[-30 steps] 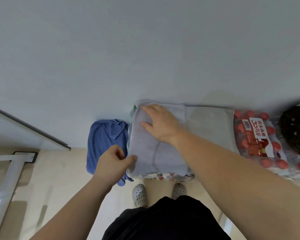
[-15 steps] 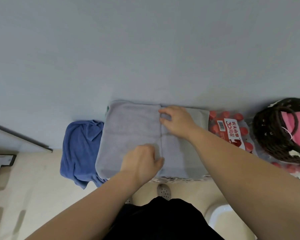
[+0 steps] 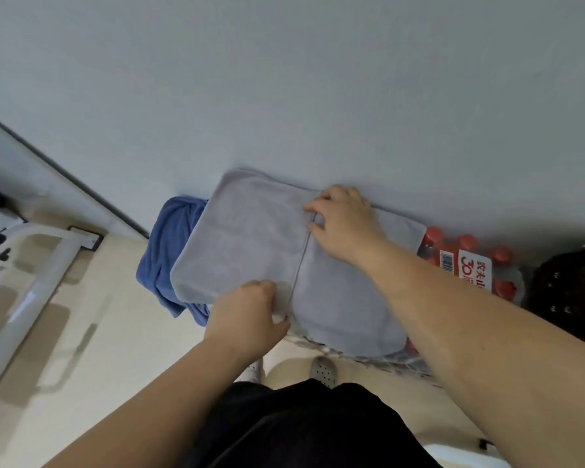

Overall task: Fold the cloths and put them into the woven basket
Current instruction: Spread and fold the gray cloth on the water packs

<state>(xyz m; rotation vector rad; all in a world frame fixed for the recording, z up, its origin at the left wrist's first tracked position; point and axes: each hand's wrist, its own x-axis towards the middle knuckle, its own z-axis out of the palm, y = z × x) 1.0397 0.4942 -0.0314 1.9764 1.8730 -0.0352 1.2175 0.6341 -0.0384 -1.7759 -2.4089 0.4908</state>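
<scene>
A grey cloth (image 3: 247, 244) lies spread on a low surface against the wall, its left half folded over so an edge runs down the middle. My left hand (image 3: 250, 315) pinches that edge at the near end. My right hand (image 3: 343, 224) grips the same edge at the far end by the wall. A crumpled blue cloth (image 3: 169, 255) lies to the left, partly under the grey one. The dark woven basket (image 3: 568, 292) shows at the right edge, cut off by the frame.
A shrink-wrapped pack of red-capped bottles (image 3: 466, 261) sits between the grey cloth and the basket. A white metal frame (image 3: 31, 292) stands on the beige floor at left. My feet in white perforated shoes (image 3: 323, 369) are below the cloth.
The left half of the grey cloth has been folded over toward the middle. My left hand moved from the cloth's left corner to the centre edge, and my right hand shifted right along the wall.
</scene>
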